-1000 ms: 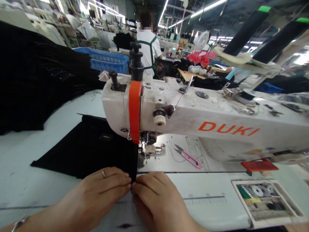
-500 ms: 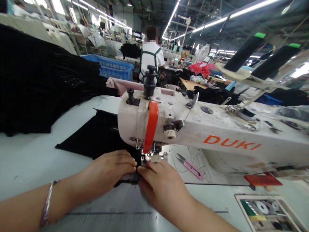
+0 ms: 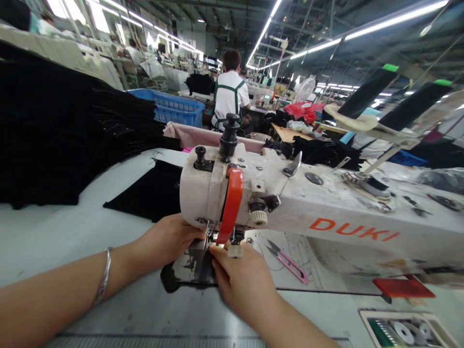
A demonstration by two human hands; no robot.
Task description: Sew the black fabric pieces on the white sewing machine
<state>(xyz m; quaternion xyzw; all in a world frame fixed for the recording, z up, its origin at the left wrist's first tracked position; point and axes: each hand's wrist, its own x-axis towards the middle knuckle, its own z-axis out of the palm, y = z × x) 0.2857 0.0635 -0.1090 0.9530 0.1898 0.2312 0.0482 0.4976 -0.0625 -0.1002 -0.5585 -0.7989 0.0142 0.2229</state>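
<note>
A white sewing machine [image 3: 326,212] marked DUKI, with an orange guard on its head, stands across the table. A flat piece of black fabric [image 3: 152,191] lies under the head and runs back to the left. My left hand [image 3: 166,239] reaches under the left of the head, fingers curled on the fabric edge. My right hand [image 3: 242,280] is beside it below the needle, fingertips pinched on the same edge. The needle area is partly hidden by both hands.
Pink thread snips [image 3: 288,261] lie on the machine bed to the right. A tall pile of black fabric [image 3: 61,135] fills the left. A blue basket [image 3: 174,108] and a seated person [image 3: 230,94] are behind. A tray of bobbins [image 3: 406,331] sits at bottom right.
Both hands have moved forward along the table, from its near edge to right under the machine head, sliding the fabric edge with them. The view has tilted upward.
</note>
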